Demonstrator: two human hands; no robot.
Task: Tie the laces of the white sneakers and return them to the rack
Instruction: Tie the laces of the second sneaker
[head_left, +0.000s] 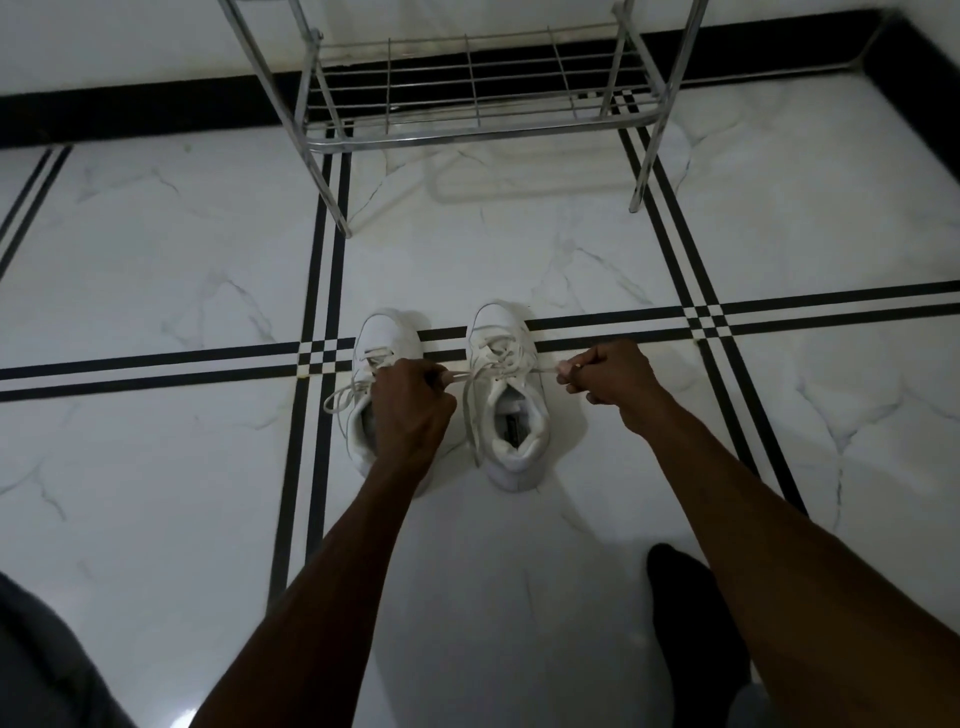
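Hands first: the left hand (410, 400) is closed in a pinch on one lace end, and the right hand (608, 374) is closed on the other, the two drawn apart so the lace (460, 375) runs taut across the right sneaker (506, 395). Both fists are curled tight, with nothing else held.

That sneaker stands upright on the floor (519, 249), toe toward the rack (467, 88). The left sneaker (382, 343) sits just beside it, partly under the left hand, its own lace (337, 397) lying slack over the side, apparently untied.

By the look of it, the step in hand is cinching a crossing or knot on the right sneaker; whether loops are already formed cannot be told. The next move probably calls for keeping tension while forming or snugging the bow, then tying the left sneaker. The rack's lower shelf stands well apart ahead and bare, ready for the pair.
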